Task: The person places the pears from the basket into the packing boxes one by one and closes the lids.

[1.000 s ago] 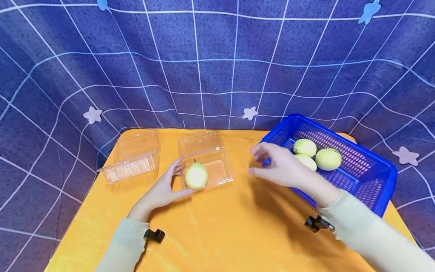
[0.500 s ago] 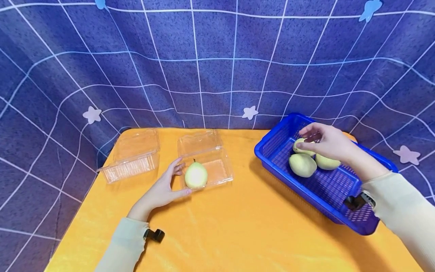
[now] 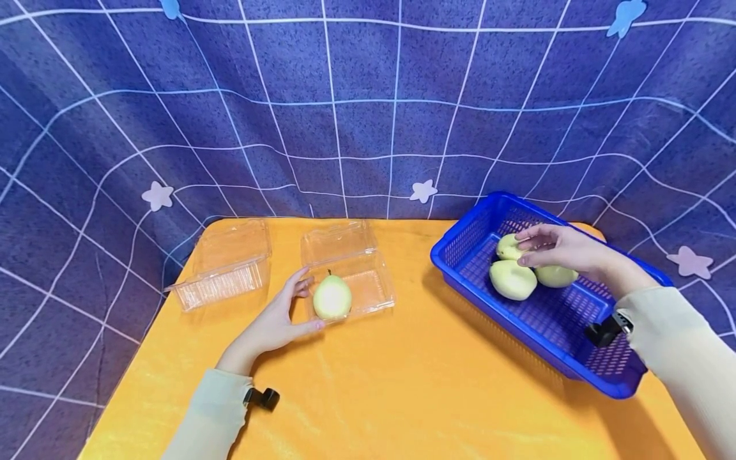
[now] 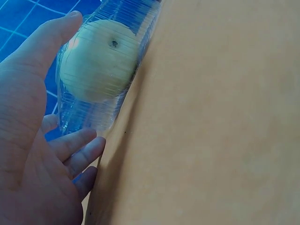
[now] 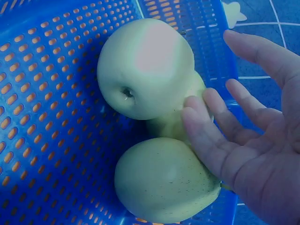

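Observation:
In the head view, a pale green pear [image 3: 332, 298] stands stem up in the left part of an open clear plastic clamshell box [image 3: 370, 284]. My left hand [image 3: 280, 321] spans the box's left end, thumb at the front corner and loosely bent fingers behind. The left wrist view shows the pear [image 4: 101, 61] through the ribbed wall. Over at the right, my right hand [image 3: 566, 250] hovers above several pears [image 3: 513, 280] in a blue basket [image 3: 460, 271]. Seen from the right wrist, its fingers [image 5: 211, 150] are spread, fingertips right at the rear pear, with nothing gripped.
A second clear clamshell box [image 3: 224, 284], lid raised, stands on the left of the orange tabletop [image 3: 368, 383]. Behind the table hangs a blue gridded curtain [image 3: 368, 128] with star shapes. The basket's raised rim surrounds the pears.
My right hand has moved right from the basket's left edge to over the pears, then lowered slightly. My left hand and the pear in the box have stayed put.

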`<action>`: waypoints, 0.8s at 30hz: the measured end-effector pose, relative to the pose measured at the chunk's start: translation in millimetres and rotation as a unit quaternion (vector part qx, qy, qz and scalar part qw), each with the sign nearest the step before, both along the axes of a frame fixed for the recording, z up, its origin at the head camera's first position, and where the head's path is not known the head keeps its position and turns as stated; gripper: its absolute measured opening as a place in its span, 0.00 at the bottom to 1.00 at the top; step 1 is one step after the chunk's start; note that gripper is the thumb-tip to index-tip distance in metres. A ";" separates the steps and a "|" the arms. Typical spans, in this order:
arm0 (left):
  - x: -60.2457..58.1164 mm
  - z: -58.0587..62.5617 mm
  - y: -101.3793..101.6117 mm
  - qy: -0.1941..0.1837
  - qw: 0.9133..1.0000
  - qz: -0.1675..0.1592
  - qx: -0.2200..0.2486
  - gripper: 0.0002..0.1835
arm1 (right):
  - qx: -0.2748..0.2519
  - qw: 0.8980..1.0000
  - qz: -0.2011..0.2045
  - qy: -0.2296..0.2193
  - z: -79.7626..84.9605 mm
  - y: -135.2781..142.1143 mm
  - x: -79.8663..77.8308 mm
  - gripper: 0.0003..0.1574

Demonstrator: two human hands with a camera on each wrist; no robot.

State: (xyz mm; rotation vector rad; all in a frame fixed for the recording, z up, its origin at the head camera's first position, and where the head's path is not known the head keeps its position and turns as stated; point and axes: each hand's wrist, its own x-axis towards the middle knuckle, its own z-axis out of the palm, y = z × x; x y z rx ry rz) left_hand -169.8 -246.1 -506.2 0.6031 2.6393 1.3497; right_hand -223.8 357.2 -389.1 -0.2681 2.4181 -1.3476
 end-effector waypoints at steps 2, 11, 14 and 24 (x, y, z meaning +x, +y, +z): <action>0.5 0.6 0.4 0.001 1.000 -0.001 0.000 0.65 | -0.009 1.000 0.003 -0.010 -2.6 1.8 0.2 0.34; 2.1 4.6 1.8 -0.016 1.000 0.003 0.002 0.66 | 0.014 0.999 0.027 -0.035 -10.8 -3.0 2.4 0.37; 1.5 3.6 1.3 -0.019 1.000 0.002 0.004 0.66 | 0.015 0.998 0.034 -0.041 -15.7 -5.6 2.9 0.38; 0.5 1.3 0.5 -0.011 1.000 -0.001 -0.001 0.66 | 0.039 0.996 0.061 -0.051 -27.1 -13.6 3.0 0.38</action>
